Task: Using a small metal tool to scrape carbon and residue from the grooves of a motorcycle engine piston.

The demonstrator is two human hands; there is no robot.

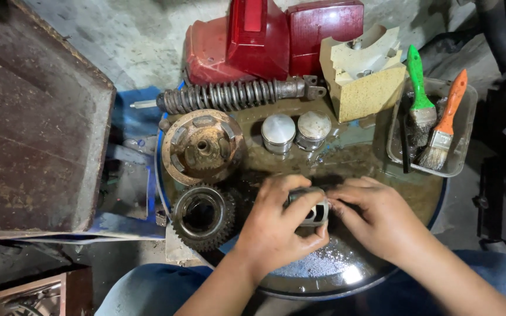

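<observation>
while the left hand point(276, 225) clamps a small grey metal part point(311, 208) steady over the oily drum top point(382, 175), the right hand point(376, 216) pinches its end; pistons point(296, 131) and gears point(203, 216) lie within reach.

gear point(204, 215) blocks left; pistons point(295, 132) ahead; open near rim point(346, 280).

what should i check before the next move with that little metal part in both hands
1. Left hand wraps the small metal part: ok.
2. Right hand fingertips touch the part's end: ok.
3. Part held over the round drum top: ok.
4. Two pistons stand upright, apart from the hands: ok.
5. Large gear lies beside the left hand; whether they touch: cannot tell.
6. Part's inner condition: cannot tell, fingers cover it.
</observation>
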